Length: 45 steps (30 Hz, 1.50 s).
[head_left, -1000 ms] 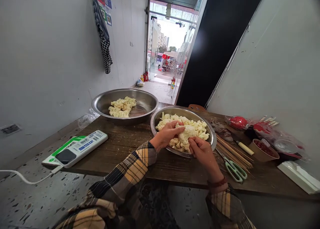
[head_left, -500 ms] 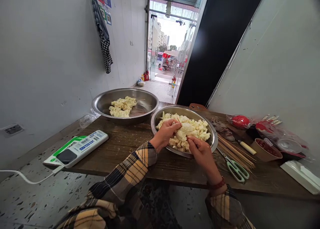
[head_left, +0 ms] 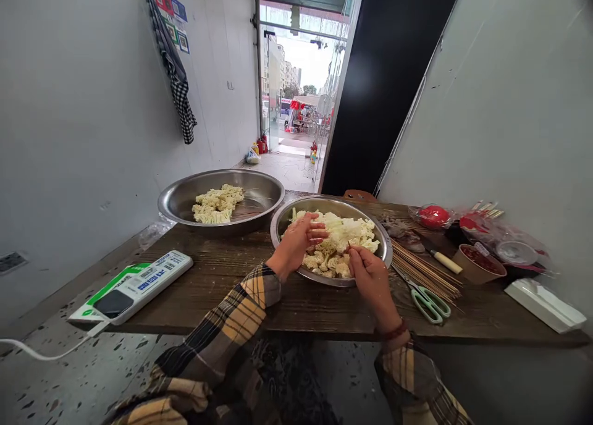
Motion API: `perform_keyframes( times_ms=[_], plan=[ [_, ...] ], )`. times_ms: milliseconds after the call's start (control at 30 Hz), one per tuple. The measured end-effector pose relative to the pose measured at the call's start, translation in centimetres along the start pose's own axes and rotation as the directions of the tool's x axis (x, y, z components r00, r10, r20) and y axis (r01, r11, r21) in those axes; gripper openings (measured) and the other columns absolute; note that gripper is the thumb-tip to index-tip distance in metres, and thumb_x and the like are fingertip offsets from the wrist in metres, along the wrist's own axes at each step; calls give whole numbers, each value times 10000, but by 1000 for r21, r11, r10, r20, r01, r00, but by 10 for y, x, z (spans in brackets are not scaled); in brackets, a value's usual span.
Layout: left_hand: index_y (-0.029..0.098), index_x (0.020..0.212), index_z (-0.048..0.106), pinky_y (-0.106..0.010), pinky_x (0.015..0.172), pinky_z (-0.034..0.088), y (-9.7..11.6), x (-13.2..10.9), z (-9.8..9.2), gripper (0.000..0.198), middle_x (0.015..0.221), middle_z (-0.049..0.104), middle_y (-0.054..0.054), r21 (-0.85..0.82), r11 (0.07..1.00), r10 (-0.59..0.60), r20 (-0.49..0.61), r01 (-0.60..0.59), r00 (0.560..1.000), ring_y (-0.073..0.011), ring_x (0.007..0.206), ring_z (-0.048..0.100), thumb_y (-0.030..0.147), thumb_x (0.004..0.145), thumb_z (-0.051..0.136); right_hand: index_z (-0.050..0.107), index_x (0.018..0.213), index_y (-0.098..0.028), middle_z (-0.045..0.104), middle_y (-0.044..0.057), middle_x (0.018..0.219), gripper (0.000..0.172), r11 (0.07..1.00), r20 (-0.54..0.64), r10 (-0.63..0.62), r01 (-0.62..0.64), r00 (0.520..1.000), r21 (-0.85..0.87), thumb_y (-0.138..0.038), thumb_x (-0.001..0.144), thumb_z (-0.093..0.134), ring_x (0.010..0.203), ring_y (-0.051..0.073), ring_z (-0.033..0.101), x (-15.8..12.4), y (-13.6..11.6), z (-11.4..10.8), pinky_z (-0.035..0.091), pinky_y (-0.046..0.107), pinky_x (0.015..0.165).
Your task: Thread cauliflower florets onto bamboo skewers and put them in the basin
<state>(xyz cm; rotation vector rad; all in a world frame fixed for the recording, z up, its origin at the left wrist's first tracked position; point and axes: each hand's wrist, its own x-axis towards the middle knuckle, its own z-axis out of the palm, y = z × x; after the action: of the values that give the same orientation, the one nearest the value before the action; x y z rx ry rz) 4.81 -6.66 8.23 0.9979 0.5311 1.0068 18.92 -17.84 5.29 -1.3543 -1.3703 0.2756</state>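
Over the near metal basin (head_left: 280, 224), heaped with pale cauliflower florets (head_left: 327, 263), both my hands are at work. My left hand (head_left: 296, 243) is open above the left side of the heap, its fingers stretched and apart. My right hand (head_left: 370, 273) pinches the end of a thin bamboo skewer (head_left: 350, 246) at the basin's right front; only a short bit of it shows. A whitish cauliflower piece (head_left: 343, 232) lies just beyond those fingertips. Whether the skewer runs through it I cannot tell.
A wider metal basin (head_left: 173, 210) at the left holds cauliflower and skewers. Right of the near basin lie loose bamboo skewers (head_left: 428, 269), green-handled scissors (head_left: 430, 304), a knife (head_left: 447, 262) and a paper bowl (head_left: 482, 265). A white payment device (head_left: 152, 283) rests front left.
My left hand has opened and let go of the cauliflower piece it was pinching. My right hand keeps its pinch. The whole view has shifted slightly.
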Motion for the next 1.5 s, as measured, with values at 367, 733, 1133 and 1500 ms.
perform_keyframes(
  times_ms=[367, 733, 1133, 1500],
  plan=[
    [146, 949, 575, -229, 582, 474, 7, 9, 1, 270, 799, 648, -47, 275, 959, 76, 1, -74, 997, -108, 595, 626, 361, 792, 618, 558, 795, -196, 358, -62, 545, 303, 928, -165, 139, -70, 976, 367, -458, 905, 453, 479, 100, 330, 2, 9, 1, 256, 234, 439],
    [136, 942, 579, -224, 577, 454, 12, 17, 4, 289, 782, 645, -34, 389, 918, 71, 37, -80, 997, -99, 587, 618, 353, 763, 642, 567, 784, -194, 343, -67, 541, 310, 862, -149, 206, -108, 967, 495, -477, 881, 487, 461, 89, 306, 5, 5, -5, 238, 226, 420],
    [163, 858, 646, -282, 630, 427, 0, 30, 14, 135, 726, 622, -26, 823, 476, 227, 226, -310, 947, -135, 602, 555, 212, 776, 550, 560, 818, -186, 331, -76, 540, 298, 830, -319, 256, -39, 913, 556, -466, 894, 494, 464, 79, 301, 6, 2, -5, 231, 221, 430],
    [190, 956, 675, -381, 845, 421, -18, 30, 56, 239, 996, 587, -93, 807, -152, 15, 579, -570, 815, -252, 929, 551, 188, 751, 552, 560, 852, -189, 331, -79, 536, 302, 883, -309, 237, -71, 921, 463, -465, 907, 450, 462, 88, 300, 6, 7, -4, 238, 221, 429]
  ],
)
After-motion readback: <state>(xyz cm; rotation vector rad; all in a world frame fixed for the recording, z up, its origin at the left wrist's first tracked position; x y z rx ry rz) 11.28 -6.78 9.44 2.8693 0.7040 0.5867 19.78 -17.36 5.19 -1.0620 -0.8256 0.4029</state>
